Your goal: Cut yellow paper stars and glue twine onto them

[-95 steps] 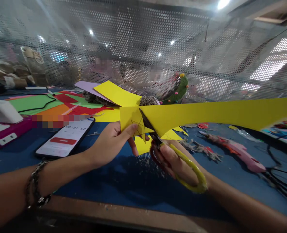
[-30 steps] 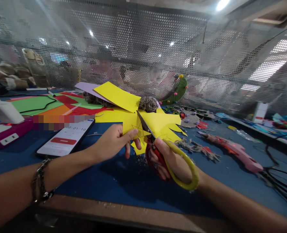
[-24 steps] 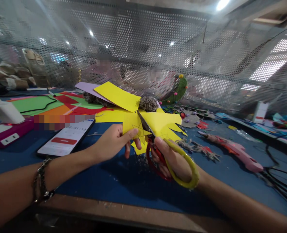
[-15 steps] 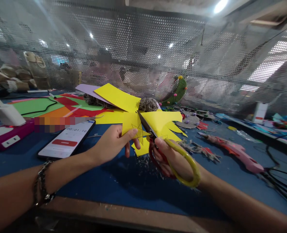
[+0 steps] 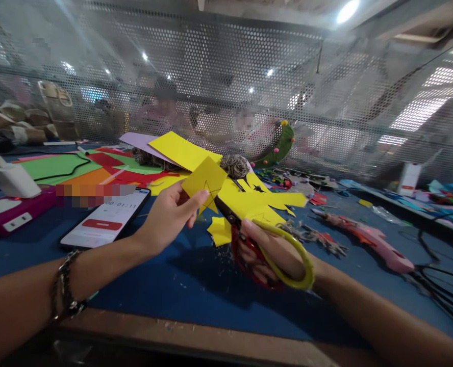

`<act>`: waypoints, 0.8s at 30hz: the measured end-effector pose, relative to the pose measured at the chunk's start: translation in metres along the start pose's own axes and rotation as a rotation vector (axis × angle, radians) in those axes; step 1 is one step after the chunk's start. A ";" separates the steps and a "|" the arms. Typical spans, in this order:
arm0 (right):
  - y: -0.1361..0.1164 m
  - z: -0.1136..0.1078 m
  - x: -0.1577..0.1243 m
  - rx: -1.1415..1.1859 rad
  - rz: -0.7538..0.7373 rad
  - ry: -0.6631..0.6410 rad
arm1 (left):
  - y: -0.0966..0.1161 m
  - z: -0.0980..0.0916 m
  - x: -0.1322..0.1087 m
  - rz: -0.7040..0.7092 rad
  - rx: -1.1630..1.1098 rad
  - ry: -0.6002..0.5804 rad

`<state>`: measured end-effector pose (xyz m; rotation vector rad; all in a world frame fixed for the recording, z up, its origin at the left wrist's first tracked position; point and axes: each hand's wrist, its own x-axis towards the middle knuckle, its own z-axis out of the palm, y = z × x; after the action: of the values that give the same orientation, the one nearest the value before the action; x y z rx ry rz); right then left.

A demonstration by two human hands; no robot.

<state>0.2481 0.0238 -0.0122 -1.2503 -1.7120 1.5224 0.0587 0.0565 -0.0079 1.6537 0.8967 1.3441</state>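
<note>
My left hand (image 5: 169,216) pinches a piece of yellow paper (image 5: 206,173) with a star drawn on it in dark lines. Star points show along its lower edge. My right hand (image 5: 274,252) is wrapped round scissors (image 5: 232,219) with one yellow and one red handle. Their dark blades point up and left, close to the paper's right side. A yellow paper strip (image 5: 283,200) extends to the right behind the blades; whether it is still joined to the held piece, I cannot tell. Under the hands lies a yellow scrap (image 5: 221,232) on the blue table.
A phone (image 5: 104,219) running a timer lies left, beside a magenta power strip (image 5: 23,209) with a white charger (image 5: 14,178). Coloured sheets (image 5: 52,168) and a grey yarn ball (image 5: 234,166) are farther back. A pink glue gun (image 5: 379,239) with cables lies right.
The yellow paper in my left hand has turned, its corner now pointing up. My right hand and the scissors have shifted slightly down and left; the yellow strip has swung right and lower.
</note>
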 end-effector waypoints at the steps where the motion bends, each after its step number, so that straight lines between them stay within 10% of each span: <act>1: -0.002 0.000 -0.001 0.016 0.012 -0.035 | -0.001 0.000 0.000 0.015 -0.041 0.007; 9: -0.011 -0.001 -0.007 0.339 0.121 -0.347 | -0.005 -0.001 0.008 -0.106 -0.324 0.148; 15: -0.001 -0.006 -0.004 0.431 0.104 -0.485 | -0.009 -0.002 0.009 -0.413 -0.441 -0.297; 24: -0.014 -0.011 -0.006 0.487 0.037 -0.402 | -0.007 0.003 0.001 -0.332 -0.270 -0.455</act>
<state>0.2561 0.0250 0.0045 -0.7636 -1.4070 2.1587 0.0615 0.0600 -0.0145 1.4398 0.6484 0.7793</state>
